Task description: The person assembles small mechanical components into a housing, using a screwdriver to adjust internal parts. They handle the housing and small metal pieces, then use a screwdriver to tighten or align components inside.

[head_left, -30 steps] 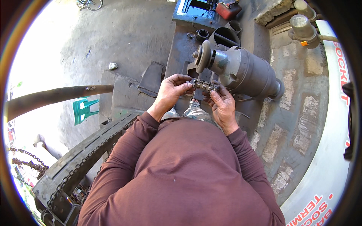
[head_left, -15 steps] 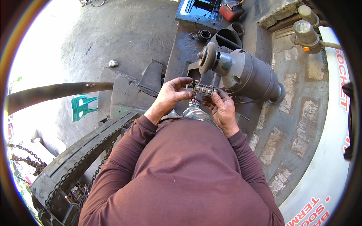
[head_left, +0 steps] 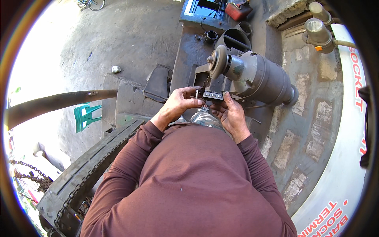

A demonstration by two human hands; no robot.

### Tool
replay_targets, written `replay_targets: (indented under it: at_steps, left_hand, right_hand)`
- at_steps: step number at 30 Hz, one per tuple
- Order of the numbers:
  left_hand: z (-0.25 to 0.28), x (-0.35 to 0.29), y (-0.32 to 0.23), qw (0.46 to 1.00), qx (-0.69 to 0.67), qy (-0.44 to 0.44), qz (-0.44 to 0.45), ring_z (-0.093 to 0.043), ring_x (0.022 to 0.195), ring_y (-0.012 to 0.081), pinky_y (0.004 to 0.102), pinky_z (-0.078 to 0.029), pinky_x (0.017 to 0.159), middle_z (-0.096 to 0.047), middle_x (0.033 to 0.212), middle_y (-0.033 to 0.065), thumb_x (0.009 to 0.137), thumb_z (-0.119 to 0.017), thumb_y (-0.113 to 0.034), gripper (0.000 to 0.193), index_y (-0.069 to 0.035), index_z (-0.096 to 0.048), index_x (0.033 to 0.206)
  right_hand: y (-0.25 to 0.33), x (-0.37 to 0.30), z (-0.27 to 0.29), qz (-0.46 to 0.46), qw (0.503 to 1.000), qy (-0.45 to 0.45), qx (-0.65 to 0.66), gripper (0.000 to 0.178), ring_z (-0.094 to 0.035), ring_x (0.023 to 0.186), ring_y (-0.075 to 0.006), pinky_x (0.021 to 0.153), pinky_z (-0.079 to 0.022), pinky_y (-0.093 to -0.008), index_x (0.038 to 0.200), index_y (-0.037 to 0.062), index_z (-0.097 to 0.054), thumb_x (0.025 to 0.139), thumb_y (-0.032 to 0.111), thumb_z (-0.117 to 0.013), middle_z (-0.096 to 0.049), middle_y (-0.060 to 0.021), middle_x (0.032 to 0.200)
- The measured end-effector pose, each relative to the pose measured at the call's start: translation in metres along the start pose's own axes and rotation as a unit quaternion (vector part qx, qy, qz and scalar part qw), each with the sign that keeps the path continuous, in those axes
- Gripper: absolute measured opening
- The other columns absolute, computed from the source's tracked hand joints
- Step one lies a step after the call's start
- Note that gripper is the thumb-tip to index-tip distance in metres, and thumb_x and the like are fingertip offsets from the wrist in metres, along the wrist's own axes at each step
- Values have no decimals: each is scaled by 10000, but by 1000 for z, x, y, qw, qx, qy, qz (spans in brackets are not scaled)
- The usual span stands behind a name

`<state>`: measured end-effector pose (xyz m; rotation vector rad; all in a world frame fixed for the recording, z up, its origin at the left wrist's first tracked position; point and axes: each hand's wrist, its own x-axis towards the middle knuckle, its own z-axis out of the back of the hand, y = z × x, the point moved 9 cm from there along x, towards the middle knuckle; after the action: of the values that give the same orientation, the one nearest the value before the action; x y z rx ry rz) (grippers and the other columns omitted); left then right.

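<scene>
A small dark block (head_left: pixel 213 96) with a row of square metal faces is held up between my two hands. My left hand (head_left: pixel 177 104) pinches its left end between thumb and fingers. A thin pale pin (head_left: pixel 197 93) stands by that thumb. At the other end, the thumb of my right hand (head_left: pixel 233 116) presses against the block, its other fingers curled below and partly hidden. Just beyond the hands lies a grey cylindrical motor (head_left: pixel 264 77) with a pulley wheel (head_left: pixel 218 62) at its left end.
Past the motor are an open metal cylinder (head_left: pixel 233 40), a blue frame (head_left: pixel 185 16) and a red container (head_left: pixel 238 11). A brown pole (head_left: pixel 63 100) and a green plastic chair (head_left: pixel 83 116) are at left. A chain (head_left: pixel 75 191) hangs along a dark beam (head_left: pixel 94 154). A white printed sign (head_left: pixel 351 130) curves along the right.
The block has turned slightly in my hands, so its row of metal squares looks different. My right thumb has moved up at its end. The view has shifted slightly.
</scene>
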<state>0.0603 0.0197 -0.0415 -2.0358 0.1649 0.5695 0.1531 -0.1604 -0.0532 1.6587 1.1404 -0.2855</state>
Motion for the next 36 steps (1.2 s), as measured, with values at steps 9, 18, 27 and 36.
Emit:
replay_targets:
  at_steps: [9,18,27,36]
  left_hand:
    - [15,-1,4,1000,12,-20,9,-725,1148,229,360,-555,1077,-746,1279,185,912,-857,-125,657,115,-608,1471]
    - [19,5,11,997,31,-67,37,-776,997,213,332,-653,867,-768,1189,168,971,-824,-41,474,115,-647,1381]
    - [29,-24,9,987,10,-160,0,-769,901,176,314,-650,810,-788,1072,151,950,-816,-4,385,118,-689,1292]
    - [17,-110,23,924,81,-368,-64,-740,865,122,277,-617,801,-797,1016,111,886,-844,-65,373,75,-733,1213]
  right_hand:
    - [-4,6,-10,60,997,45,-12,420,-755,1028,-241,870,-620,-373,1374,8,-632,1125,346,-654,-764,-134,1161]
    - [-13,10,-15,67,995,73,-25,485,-756,1045,-239,885,-623,-359,1467,-9,-577,1094,269,-712,-757,-132,1214]
    - [-10,21,132,71,955,-135,-253,362,-735,817,-172,738,-605,-332,1318,-31,-692,1135,274,-621,-781,-109,1051]
    - [1,59,169,114,933,-108,-324,469,-662,652,-146,590,-527,-292,1046,-24,-765,1156,390,-575,-732,-62,832]
